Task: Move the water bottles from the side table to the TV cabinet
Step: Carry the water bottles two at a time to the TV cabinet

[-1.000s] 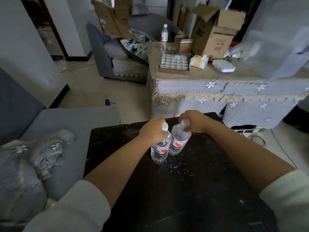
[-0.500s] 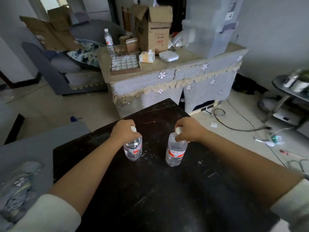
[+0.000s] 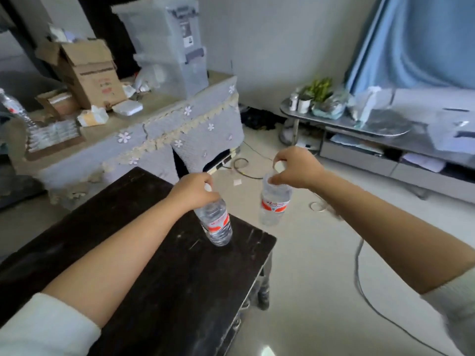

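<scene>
**Two bottles gripped by the neck, one over the table, one over the floor**

Head view: the left hand [image 3: 191,190] curls round the white-capped neck of a clear ribbed plastic water bottle with a red label [image 3: 217,223]. That bottle tilts over the far right part of the dark, scuffed wooden side table [image 3: 154,265]; whether its base touches the top cannot be told. The right hand [image 3: 295,168] pinches the neck of a second clear plastic bottle with a red-and-white label [image 3: 274,205], which hangs upright, past the table's edge, over the pale glossy floor [image 3: 321,278]. White knit sleeves cover both forearms near the elbows.

At right, well apart from both bottles, stands the long low TV cabinet with a shiny metallic top [image 3: 385,134]; a small green plant [image 3: 318,89] sits on its rounded end. At left, a cloth-draped table with flower appliqués [image 3: 180,119] holds an open cardboard box [image 3: 87,70] and stacked translucent plastic bins [image 3: 169,42]. A blue curtain [image 3: 416,39] hangs behind the cabinet.
</scene>
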Motion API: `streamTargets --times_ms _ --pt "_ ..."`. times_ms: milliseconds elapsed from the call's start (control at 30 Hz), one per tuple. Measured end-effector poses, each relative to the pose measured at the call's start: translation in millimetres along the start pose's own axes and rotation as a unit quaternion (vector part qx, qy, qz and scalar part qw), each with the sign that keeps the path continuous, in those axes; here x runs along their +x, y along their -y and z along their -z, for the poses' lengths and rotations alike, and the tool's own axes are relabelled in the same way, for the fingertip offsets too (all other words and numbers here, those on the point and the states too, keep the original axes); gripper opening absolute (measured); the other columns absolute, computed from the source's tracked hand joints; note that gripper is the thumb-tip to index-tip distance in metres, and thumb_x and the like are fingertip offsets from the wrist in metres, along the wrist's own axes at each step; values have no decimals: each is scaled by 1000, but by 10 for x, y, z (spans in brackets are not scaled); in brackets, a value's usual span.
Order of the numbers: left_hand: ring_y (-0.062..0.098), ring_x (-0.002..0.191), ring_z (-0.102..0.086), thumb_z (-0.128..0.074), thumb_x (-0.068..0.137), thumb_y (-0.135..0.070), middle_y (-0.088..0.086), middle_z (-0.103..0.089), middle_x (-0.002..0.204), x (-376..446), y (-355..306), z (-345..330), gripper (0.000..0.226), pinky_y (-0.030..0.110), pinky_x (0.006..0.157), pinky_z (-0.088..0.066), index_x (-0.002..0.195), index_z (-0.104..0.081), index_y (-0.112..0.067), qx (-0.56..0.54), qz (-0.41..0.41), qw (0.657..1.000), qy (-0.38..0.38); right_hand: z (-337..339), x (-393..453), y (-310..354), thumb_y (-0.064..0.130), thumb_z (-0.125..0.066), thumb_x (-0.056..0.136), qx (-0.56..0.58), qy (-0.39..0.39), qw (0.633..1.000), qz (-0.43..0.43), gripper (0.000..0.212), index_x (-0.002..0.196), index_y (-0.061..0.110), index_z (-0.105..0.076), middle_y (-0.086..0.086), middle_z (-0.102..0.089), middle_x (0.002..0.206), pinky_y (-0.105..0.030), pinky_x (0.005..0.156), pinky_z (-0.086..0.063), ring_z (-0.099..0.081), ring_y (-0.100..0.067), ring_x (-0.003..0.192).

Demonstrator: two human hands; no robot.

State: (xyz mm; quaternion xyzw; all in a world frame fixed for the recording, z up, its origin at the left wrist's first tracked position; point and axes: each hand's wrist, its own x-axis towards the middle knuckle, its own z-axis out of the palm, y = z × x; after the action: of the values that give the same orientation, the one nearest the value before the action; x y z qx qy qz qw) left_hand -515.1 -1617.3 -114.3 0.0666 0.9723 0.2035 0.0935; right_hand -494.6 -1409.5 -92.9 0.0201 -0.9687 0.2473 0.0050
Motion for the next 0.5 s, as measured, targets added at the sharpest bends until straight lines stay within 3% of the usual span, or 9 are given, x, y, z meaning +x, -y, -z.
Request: streamTargets --times_ms 100,167,300,500 --pt "28 98 -55 -63 83 -24 9 -59 109 59 -869 -219 29 29 74 -41 110 -60 -11 -6 -54 999 -6 507 -334 -519 24 -69 79 -23 -34 998 -39 39 111 4 -63 -15 -60 106 -26 71 -34 -54 -28 97" --pt "27 106 -56 -62 83 -23 10 -60 120 86 -1374 -374 23 30 76 -41 103 -61 -12 -1 -98 995 -7 796 -523 -841 24 -69 78 -41 -44 996 -69 37 108 3 -63 -13 -60 101 -28 70 -37 -49 -22 88" --pt "27 111 -55 -58 85 -24 10 -61 121 141 -2336 -738 26 31 85 -44 107 -62 -10 42 -192 980 16 1289 -865 -1471 20 -70 75 -50 -50 988 -136 36 104 -1 -65 -18 -64 105 -33 74 -45 -55 -27 91" --pt "25 107 -57 -59 84 -26 7 -63 116 370 -3513 -1212 19 27 75 -40 99 -63 -15 62 -293 951 80 1830 -1289 -2410 13 -72 74 14 -80 966 -246 31 99 -3 -66 -11 -55 89 -32 71 -47 -49 -22 82"
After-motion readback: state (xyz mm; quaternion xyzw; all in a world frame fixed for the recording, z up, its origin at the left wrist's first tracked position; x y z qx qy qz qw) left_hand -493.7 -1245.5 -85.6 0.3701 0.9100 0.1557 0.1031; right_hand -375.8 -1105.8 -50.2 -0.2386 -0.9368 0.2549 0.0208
